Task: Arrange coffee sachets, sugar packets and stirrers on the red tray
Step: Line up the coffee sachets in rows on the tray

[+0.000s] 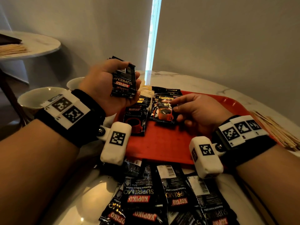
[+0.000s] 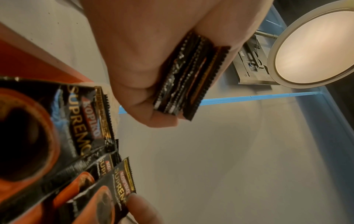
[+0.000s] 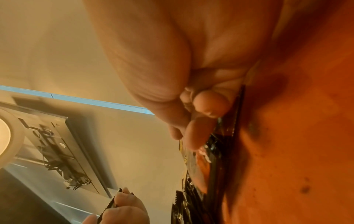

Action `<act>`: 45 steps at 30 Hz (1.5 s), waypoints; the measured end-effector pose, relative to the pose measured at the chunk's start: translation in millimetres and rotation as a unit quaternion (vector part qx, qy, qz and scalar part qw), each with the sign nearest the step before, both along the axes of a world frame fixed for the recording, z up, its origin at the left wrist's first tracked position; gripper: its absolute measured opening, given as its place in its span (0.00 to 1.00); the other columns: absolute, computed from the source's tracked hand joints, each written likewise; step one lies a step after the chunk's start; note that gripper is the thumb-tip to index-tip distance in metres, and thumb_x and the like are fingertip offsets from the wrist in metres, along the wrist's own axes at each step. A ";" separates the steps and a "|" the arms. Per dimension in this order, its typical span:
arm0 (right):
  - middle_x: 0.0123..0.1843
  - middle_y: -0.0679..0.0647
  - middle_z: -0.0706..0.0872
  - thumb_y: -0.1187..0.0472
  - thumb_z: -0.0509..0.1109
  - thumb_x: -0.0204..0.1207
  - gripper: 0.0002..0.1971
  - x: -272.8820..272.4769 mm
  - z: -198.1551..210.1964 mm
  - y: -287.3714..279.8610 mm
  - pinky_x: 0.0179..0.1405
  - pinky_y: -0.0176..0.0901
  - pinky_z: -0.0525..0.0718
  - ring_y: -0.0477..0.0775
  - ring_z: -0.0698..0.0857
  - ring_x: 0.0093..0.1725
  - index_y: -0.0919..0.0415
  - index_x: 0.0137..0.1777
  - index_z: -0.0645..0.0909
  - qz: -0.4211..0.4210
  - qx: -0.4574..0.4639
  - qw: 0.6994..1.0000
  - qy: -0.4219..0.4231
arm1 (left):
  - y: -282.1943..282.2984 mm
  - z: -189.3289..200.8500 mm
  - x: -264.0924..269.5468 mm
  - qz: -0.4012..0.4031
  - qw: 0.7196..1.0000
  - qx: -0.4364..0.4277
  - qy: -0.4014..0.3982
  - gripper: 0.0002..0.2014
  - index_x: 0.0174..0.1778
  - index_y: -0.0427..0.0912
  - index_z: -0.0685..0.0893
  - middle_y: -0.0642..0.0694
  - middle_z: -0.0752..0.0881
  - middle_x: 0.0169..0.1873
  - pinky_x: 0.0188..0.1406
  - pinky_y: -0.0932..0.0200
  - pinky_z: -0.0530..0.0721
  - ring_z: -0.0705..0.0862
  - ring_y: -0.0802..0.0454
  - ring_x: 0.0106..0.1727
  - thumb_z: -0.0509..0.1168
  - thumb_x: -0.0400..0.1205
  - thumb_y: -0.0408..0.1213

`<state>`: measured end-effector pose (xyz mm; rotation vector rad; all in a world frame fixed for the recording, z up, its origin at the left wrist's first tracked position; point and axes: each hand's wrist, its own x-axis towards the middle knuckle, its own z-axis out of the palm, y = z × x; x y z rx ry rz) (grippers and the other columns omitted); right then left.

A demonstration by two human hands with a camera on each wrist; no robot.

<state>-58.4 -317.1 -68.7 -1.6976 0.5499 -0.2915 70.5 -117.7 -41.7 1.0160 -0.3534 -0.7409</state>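
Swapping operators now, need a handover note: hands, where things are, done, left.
Left hand: holds a stack of sachets above the tray.
Right hand: fingers on a sachet lying on the tray.
Done: two rows of sachets started at the tray's far end.
Left: loose sachets lie on the table at the near edge; stirrers lie off the tray at right. Sugar packets: can't tell.
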 end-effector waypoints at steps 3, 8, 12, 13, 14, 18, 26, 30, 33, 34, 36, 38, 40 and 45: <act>0.36 0.59 0.90 0.77 0.69 0.78 0.10 0.3 -0.3 1.5 0.14 0.36 0.72 0.49 0.84 0.25 0.64 0.51 0.87 0.005 -0.010 1.000 0.002 | 0.1 0.6 -0.5 -0.002 1.000 -0.002 0.002 0.14 0.53 0.38 0.85 0.46 0.85 0.41 0.40 0.57 0.85 0.85 0.54 0.39 0.59 0.85 0.45; 0.41 0.65 0.90 0.78 0.70 0.77 0.11 0.6 0.3 2.7 0.14 0.36 0.72 0.50 0.84 0.25 0.64 0.53 0.87 0.003 -0.017 1.000 0.001 | 0.2 0.1 0.3 -0.002 1.000 -0.004 0.003 0.15 0.56 0.37 0.84 0.45 0.86 0.41 0.38 0.57 0.85 0.86 0.54 0.39 0.59 0.85 0.44; 0.38 0.63 0.90 0.78 0.71 0.76 0.11 0.5 0.1 3.5 0.15 0.36 0.73 0.49 0.83 0.24 0.65 0.53 0.87 0.000 -0.036 0.999 -0.002 | 0.2 -0.3 0.3 -0.015 1.000 -0.003 0.008 0.16 0.60 0.37 0.82 0.46 0.86 0.41 0.40 0.56 0.85 0.86 0.54 0.39 0.58 0.86 0.44; 0.39 0.63 0.90 0.78 0.71 0.76 0.11 1.0 0.0 3.6 0.15 0.36 0.74 0.50 0.83 0.25 0.66 0.53 0.87 -0.005 -0.033 0.999 -0.006 | 0.0 -0.6 0.2 -0.019 1.000 0.001 0.008 0.16 0.62 0.37 0.81 0.46 0.87 0.41 0.41 0.54 0.85 0.87 0.53 0.38 0.58 0.85 0.44; 0.39 0.63 0.90 0.78 0.71 0.76 0.10 1.5 0.3 3.9 0.16 0.36 0.75 0.50 0.84 0.26 0.66 0.53 0.87 -0.010 -0.024 1.000 -0.013 | -0.1 -0.8 0.1 -0.023 1.000 0.004 0.008 0.17 0.64 0.37 0.80 0.46 0.87 0.41 0.42 0.53 0.86 0.87 0.53 0.38 0.58 0.85 0.44; 0.42 0.63 0.90 0.78 0.71 0.76 0.10 1.9 2.0 4.9 0.21 0.37 0.83 0.53 0.89 0.31 0.67 0.54 0.85 -0.008 0.008 1.000 -0.020 | -0.8 -0.8 -0.5 -0.031 0.999 0.005 0.010 0.16 0.64 0.38 0.79 0.45 0.87 0.43 0.40 0.51 0.89 0.87 0.52 0.38 0.59 0.85 0.43; 0.45 0.66 0.90 0.78 0.71 0.76 0.10 1.0 2.4 6.3 0.30 0.41 0.90 0.56 0.92 0.35 0.67 0.54 0.84 -0.012 0.024 1.000 -0.015 | -0.1 -0.5 -0.3 -0.024 1.000 0.002 0.016 0.18 0.66 0.37 0.80 0.45 0.87 0.42 0.39 0.52 0.90 0.88 0.52 0.38 0.59 0.85 0.43; 0.46 0.67 0.90 0.77 0.71 0.77 0.10 -0.4 3.0 6.2 0.29 0.41 0.90 0.56 0.92 0.35 0.69 0.56 0.84 -0.014 0.018 1.000 -0.018 | -0.2 -0.2 -0.7 -0.025 1.000 0.002 0.017 0.18 0.67 0.37 0.80 0.45 0.87 0.41 0.38 0.52 0.89 0.88 0.52 0.37 0.58 0.86 0.43; 0.46 0.66 0.90 0.77 0.71 0.77 0.09 0.7 3.1 6.3 0.29 0.41 0.90 0.55 0.92 0.34 0.68 0.55 0.84 -0.017 0.017 1.000 -0.019 | 0.0 0.1 -1.0 -0.022 1.000 0.003 0.017 0.18 0.67 0.37 0.80 0.45 0.87 0.41 0.38 0.53 0.89 0.88 0.53 0.38 0.58 0.86 0.43; 0.45 0.66 0.90 0.77 0.71 0.77 0.09 0.6 3.4 6.6 0.29 0.41 0.90 0.55 0.92 0.34 0.68 0.55 0.84 -0.017 0.018 0.999 -0.021 | 0.0 0.0 -1.3 -0.022 1.000 0.003 0.017 0.19 0.68 0.37 0.80 0.45 0.87 0.41 0.38 0.53 0.89 0.88 0.53 0.38 0.58 0.86 0.43; 0.43 0.64 0.90 0.77 0.70 0.77 0.09 0.7 3.7 6.0 0.30 0.41 0.90 0.55 0.91 0.33 0.68 0.54 0.84 -0.021 0.027 0.999 -0.027 | 0.0 0.1 -2.0 -0.021 1.000 0.003 0.019 0.21 0.71 0.37 0.80 0.45 0.87 0.40 0.38 0.53 0.89 0.88 0.52 0.38 0.58 0.86 0.43; 0.42 0.64 0.89 0.78 0.70 0.77 0.09 0.8 3.3 5.4 0.30 0.42 0.90 0.55 0.91 0.33 0.68 0.53 0.84 -0.021 0.031 0.999 -0.031 | -0.1 0.0 -2.0 -0.020 1.000 0.002 0.017 0.20 0.70 0.37 0.79 0.45 0.87 0.40 0.37 0.54 0.89 0.88 0.53 0.37 0.58 0.86 0.42; 0.42 0.64 0.89 0.77 0.70 0.77 0.08 1.4 2.4 5.3 0.30 0.43 0.90 0.56 0.91 0.32 0.68 0.52 0.84 -0.028 0.030 0.999 -0.036 | -0.3 -0.1 -2.5 -0.020 1.000 0.003 0.018 0.19 0.68 0.37 0.80 0.45 0.88 0.40 0.37 0.54 0.89 0.88 0.53 0.37 0.58 0.86 0.42; 0.38 0.59 0.87 0.69 0.70 0.80 0.01 3.3 2.7 0.1 0.15 0.36 0.73 0.51 0.83 0.24 0.64 0.49 0.81 -0.098 0.031 0.992 -0.079 | -0.5 -0.4 -2.4 -0.020 1.000 0.003 0.019 0.21 0.70 0.36 0.80 0.45 0.88 0.39 0.38 0.54 0.90 0.88 0.52 0.36 0.58 0.85 0.43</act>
